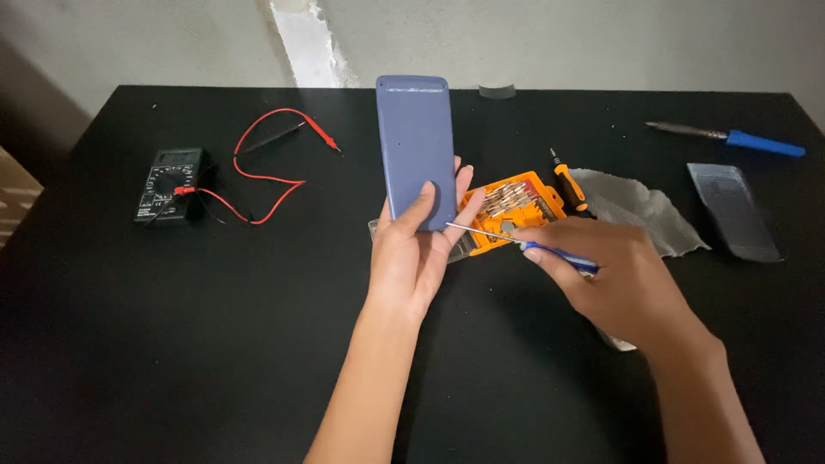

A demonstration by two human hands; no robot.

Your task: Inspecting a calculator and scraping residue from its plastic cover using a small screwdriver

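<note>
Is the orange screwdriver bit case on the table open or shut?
Open. The orange bit case shows its rows of metal bits uncovered, lying behind the right hand that holds the blue-handled screwdriver.

Device back cover (416, 150): matt blue-grey plastic, smooth. Screwdriver (516, 243): thin bare metal shaft, blue plastic handle. Bit case (507, 210): glossy orange plastic. Table (172, 344): matt black.

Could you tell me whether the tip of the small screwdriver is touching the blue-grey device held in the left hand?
Cannot tell. In the head view the screwdriver tip ends at the lower edge of the blue-grey device, beside the left hand; contact isn't plain.
</note>
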